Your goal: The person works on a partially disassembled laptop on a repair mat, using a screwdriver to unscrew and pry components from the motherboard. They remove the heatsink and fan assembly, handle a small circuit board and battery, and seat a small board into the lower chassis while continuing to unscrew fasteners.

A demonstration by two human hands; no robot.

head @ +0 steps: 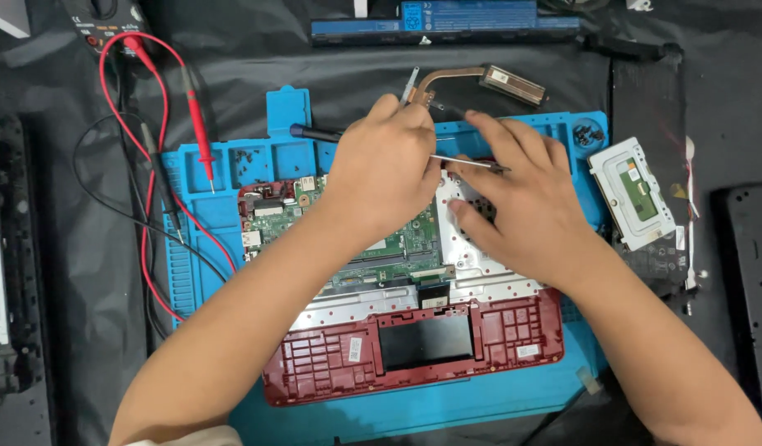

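Observation:
An opened laptop with a red palmrest (331, 363) and a bare green motherboard (273, 216) lies on a blue work mat (207, 206). My left hand (381, 169) is shut on a screwdriver with a dark handle (310, 130). Its thin metal shaft (472, 162) points right. My right hand (521, 202) lies flat with its fingers spread on the silver chassis (472, 264), and the fingertips sit by the shaft's tip. Just beyond both hands is a copper heat pipe with a heatsink (513, 84).
A multimeter (100, 16) with red and black probe leads (201, 132) sits at the back left. A long laptop battery (447, 23) lies at the back. A silver bracketed module (633, 194) rests right of the mat. Small screws fill mat pockets (253, 161). Dark laptop parts line both sides.

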